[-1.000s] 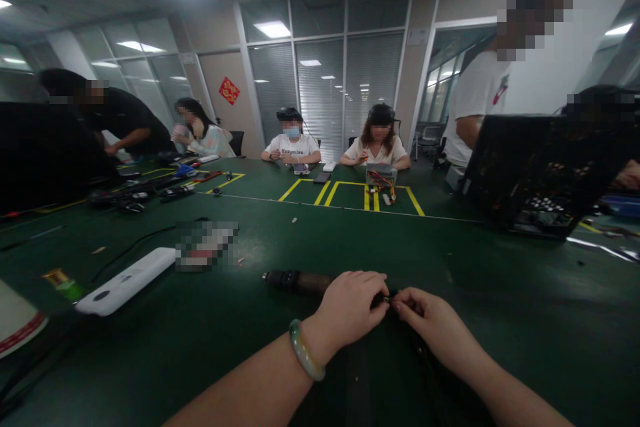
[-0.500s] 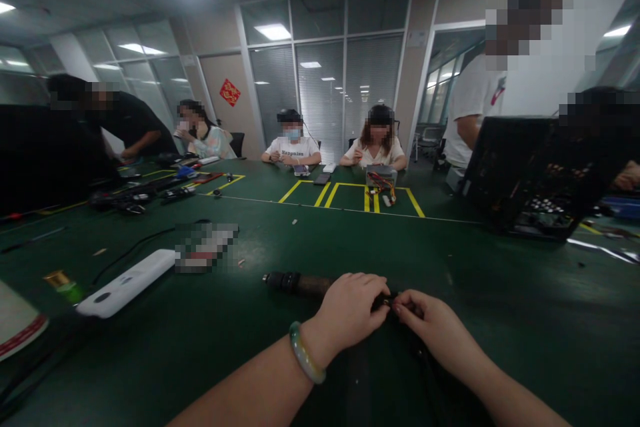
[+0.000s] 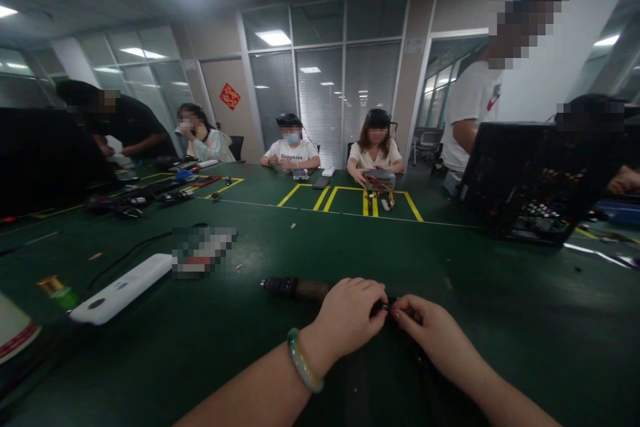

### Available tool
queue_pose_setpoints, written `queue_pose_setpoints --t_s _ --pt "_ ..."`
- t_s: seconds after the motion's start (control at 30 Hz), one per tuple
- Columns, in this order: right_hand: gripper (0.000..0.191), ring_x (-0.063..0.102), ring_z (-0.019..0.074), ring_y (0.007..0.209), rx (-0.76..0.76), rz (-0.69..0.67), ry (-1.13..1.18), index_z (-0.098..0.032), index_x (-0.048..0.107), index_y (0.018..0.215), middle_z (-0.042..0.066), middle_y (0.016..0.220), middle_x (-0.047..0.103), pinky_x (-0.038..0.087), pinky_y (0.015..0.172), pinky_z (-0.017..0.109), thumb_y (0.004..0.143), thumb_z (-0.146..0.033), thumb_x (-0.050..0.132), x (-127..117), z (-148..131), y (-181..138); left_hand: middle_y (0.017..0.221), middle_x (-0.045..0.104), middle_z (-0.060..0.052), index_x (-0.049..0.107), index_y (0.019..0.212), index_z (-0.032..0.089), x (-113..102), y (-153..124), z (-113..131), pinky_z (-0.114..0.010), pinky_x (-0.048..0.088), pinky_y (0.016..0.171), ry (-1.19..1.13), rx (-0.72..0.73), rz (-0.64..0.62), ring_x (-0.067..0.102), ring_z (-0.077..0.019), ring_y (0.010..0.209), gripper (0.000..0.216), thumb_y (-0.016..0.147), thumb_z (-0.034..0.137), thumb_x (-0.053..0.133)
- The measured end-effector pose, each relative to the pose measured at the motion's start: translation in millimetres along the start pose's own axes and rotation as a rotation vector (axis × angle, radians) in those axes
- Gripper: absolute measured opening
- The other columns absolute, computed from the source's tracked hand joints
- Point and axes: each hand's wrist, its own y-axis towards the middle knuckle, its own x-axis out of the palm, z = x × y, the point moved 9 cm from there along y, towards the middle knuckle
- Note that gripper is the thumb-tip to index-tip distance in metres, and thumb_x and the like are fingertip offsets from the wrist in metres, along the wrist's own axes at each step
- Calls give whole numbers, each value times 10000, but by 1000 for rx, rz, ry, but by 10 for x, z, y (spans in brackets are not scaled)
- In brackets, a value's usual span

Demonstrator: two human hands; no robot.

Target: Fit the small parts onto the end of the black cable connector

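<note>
A slim, straight electric screwdriver [image 3: 310,290] with a black tip end lies on the green table, pointing left. My left hand [image 3: 353,310], a jade-coloured bangle at its wrist, is closed over its rear part. A small shiny piece shows by the left thumb and fingertips. Close on the right, my right hand [image 3: 425,323] pinches with thumb and forefinger at the tool's tail end. What sits in that pinch is too small and dark to make out. A dark cord-like shape [image 3: 419,355] runs below the right hand, hard to see against the table.
A white power strip [image 3: 123,290], a blurred-out flat item [image 3: 207,253], a green-and-gold bottle [image 3: 57,292] and a white cup [image 3: 15,327] stand left. An open black computer case [image 3: 520,180] is at right. Several people are around the table; one touches a metal box with coloured wires [image 3: 380,181].
My fingertips have drawn slightly apart at the tool's tail end. Across the table, a person's raised hand has come down to the metal box. The view has tilted up a little.
</note>
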Motion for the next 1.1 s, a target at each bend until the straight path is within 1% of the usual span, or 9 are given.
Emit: queue_pose_setpoints --t_s 0.1,0.2,0.37,0.53,0.63,0.73,0.87,1.0,1.1 --pt "196 594 161 675 -3 -6 -12 -227 665 853 -19 740 654 387 583 223 892 -348 516 0 -9 4 1139 640 16 608 935 229 16 4 18 -347 412 915 4 31 -8 574 -181 1030 80 859 205 603" --pt "205 603 164 686 -7 -15 -12 -234 667 865 -19 754 665 384 578 224 898 -355 506 0 -17 -3 1144 635 23 611 920 231 26 8 31 -339 409 919 10 47 -17 571 -173 1040 65 867 196 594" --pt "216 598 170 683 4 -5 -14 -220 666 852 -9 744 660 383 572 229 894 -357 504 -13 -24 -19 1059 648 -15 596 998 216 -12 4 14 -348 426 902 0 -1 -10 590 -193 972 147 853 234 613" --pt "207 599 170 684 15 -11 -26 -228 663 849 -10 749 664 386 577 229 895 -352 504 -8 -20 -9 998 656 1 605 929 219 -6 10 15 -352 423 859 -1 -6 -26 584 -191 937 65 866 227 612" --pt "213 602 168 686 17 -26 -18 -232 664 865 -12 761 668 388 575 227 901 -363 501 4 -7 -7 961 657 8 608 925 221 19 16 -1 -344 417 827 12 -14 -36 577 -192 920 75 863 255 635" --pt "198 600 166 693 4 -9 -27 -233 661 859 -19 756 663 387 587 228 899 -353 508 -16 -23 -12 940 657 12 610 915 222 29 15 -2 -339 409 821 22 -12 -34 574 -190 909 75 862 264 642" --pt "191 592 164 676 5 0 -19 -228 661 841 -22 732 656 383 580 229 894 -337 513 -24 -45 -15 949 656 7 611 922 217 18 8 13 -339 411 825 28 -9 -28 578 -189 913 78 870 272 629" --pt "203 598 168 682 -1 -3 -13 -218 660 846 -11 743 665 388 584 230 898 -340 507 -16 -47 -12 998 656 8 615 921 219 0 8 43 -343 411 871 20 18 -22 581 -182 948 46 876 227 607" --pt "213 601 169 675 4 -9 -18 -220 661 853 -9 744 669 383 573 230 901 -359 506 -4 -16 -13 1020 655 23 613 938 229 -2 8 52 -339 412 886 15 30 -31 582 -173 963 79 865 202 611"
